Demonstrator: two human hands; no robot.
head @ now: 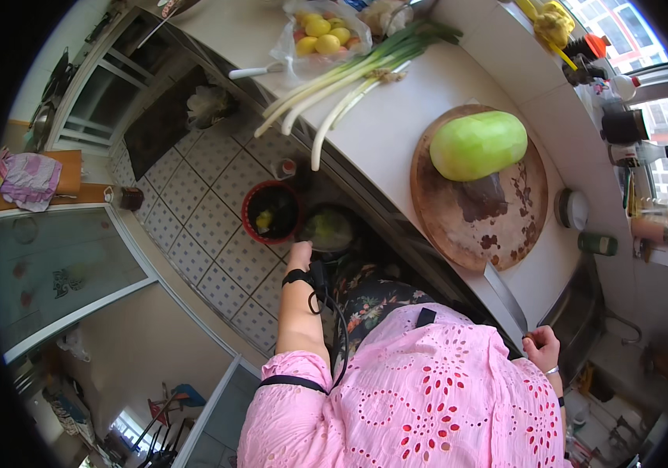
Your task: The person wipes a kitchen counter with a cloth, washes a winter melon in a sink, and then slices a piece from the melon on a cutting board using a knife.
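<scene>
In the head view my right hand (pixel 541 349) grips the handle of a cleaver (pixel 506 299). Its broad blade reaches over the counter to the lower edge of a round wooden chopping board (pixel 506 240). On that board lies a peeled, pale green melon or gourd (pixel 478 145), with wet and dark stains beside it. My left hand (pixel 300 254) is low at my side, closed at the rim of a dim bowl (pixel 327 231) with greenish contents; its fingertips are hidden. A red-rimmed bin (pixel 272 212) with yellow-green scraps stands beside the bowl.
Green onions (pixel 345 88) overhang the counter edge near a plastic bag of yellow fruit (pixel 323 36) and a white-handled utensil (pixel 252 72). A sink (pixel 576 310) lies right of the cleaver. Jars and bottles (pixel 626 126) line the windowsill. A glass sliding door (pixel 70 275) stands left.
</scene>
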